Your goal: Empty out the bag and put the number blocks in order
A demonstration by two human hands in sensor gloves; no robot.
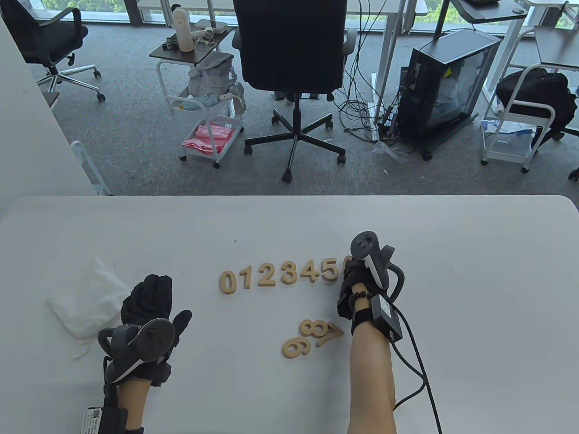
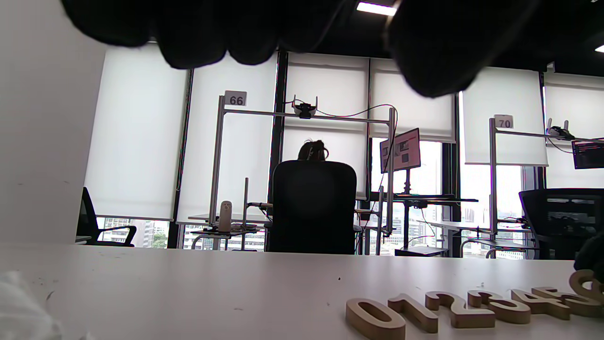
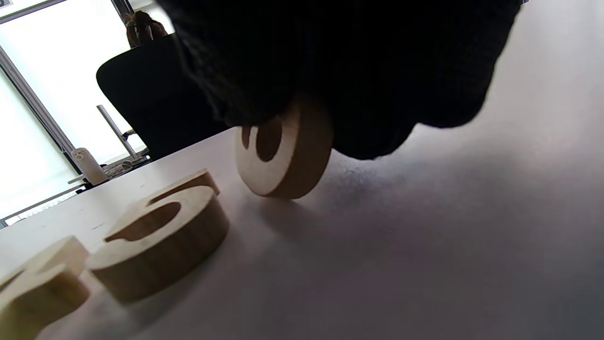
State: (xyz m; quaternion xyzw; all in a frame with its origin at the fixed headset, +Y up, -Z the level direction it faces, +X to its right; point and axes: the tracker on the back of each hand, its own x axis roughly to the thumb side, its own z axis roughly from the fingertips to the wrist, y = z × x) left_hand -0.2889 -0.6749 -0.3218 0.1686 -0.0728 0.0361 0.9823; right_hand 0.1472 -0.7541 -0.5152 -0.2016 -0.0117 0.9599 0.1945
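Wooden number blocks 0 [image 1: 228, 282], 1 [image 1: 245, 276], 2 [image 1: 266, 275], 3 [image 1: 288, 273], 4 [image 1: 311, 272] and 5 [image 1: 330, 270] lie in a row on the white table [image 1: 475, 253]. My right hand [image 1: 352, 267] grips the 6 block [image 1: 347, 261] at the row's right end. In the right wrist view the 6 block [image 3: 283, 151] is tilted on its edge beside the 5 [image 3: 160, 236]. Blocks 9 [image 1: 296, 348], 8 [image 1: 313, 328] and 7 [image 1: 331, 335] lie loose nearer me. My left hand [image 1: 149, 291] holds nothing, next to the limp white bag [image 1: 86, 298].
The row of blocks also shows in the left wrist view [image 2: 465, 309], with the bag [image 2: 19, 311] at the bottom left. A black office chair [image 1: 294, 54] stands beyond the table's far edge. A cable [image 1: 420, 361] trails from my right wrist.
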